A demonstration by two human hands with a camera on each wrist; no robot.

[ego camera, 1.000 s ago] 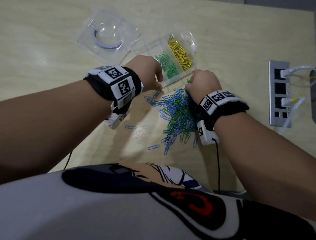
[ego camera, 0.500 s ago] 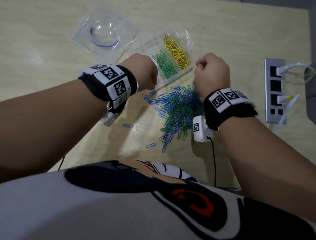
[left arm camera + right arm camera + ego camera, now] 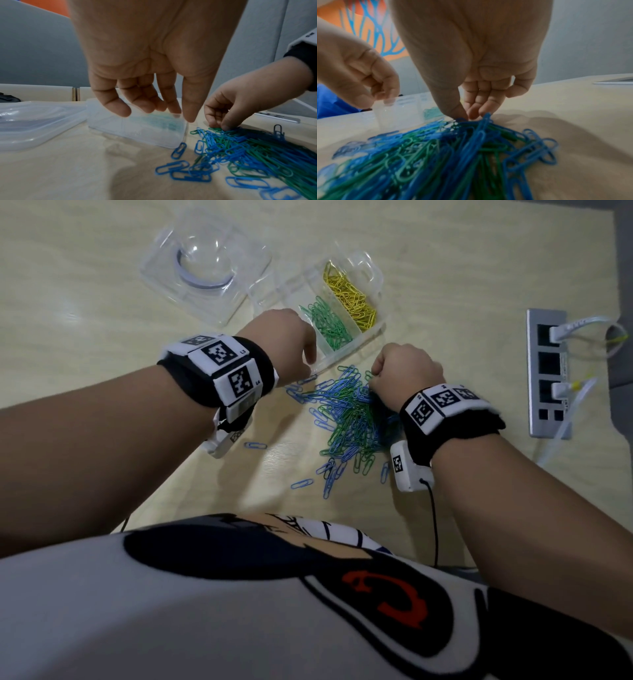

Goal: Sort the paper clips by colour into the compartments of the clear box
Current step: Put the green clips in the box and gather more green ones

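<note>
2 compartments of the clear box are already filled: green clips lie in the middle one and yellow clips in the one toward the far right of the worktop. A third compartment, partly hidden behind the left hand, shows no clips where it is visible. The box stands on the far half of the worktop, with its near wall just beside the unsorted pile. That pile mixes blue and green clips and lies between the 2 wrists; a few blue strays lie toward the near edge. No yellow clips show in the pile.

The left hand's grip rests on the box's near wall, thumb outside and fingers curled over the rim, apparently steadying it. The right hand reaches down to the far end of the pile, thumb and fingertips closed together on the clips there; whether 1 clip is actually pinched cannot be told.

Judged from this layout, yellow is finished and green is partly done. Blue has not visibly begun, so most of the sorting remains.

A clear lid lies at the far left of the box, and a power strip sits at the worktop's right edge.
</note>
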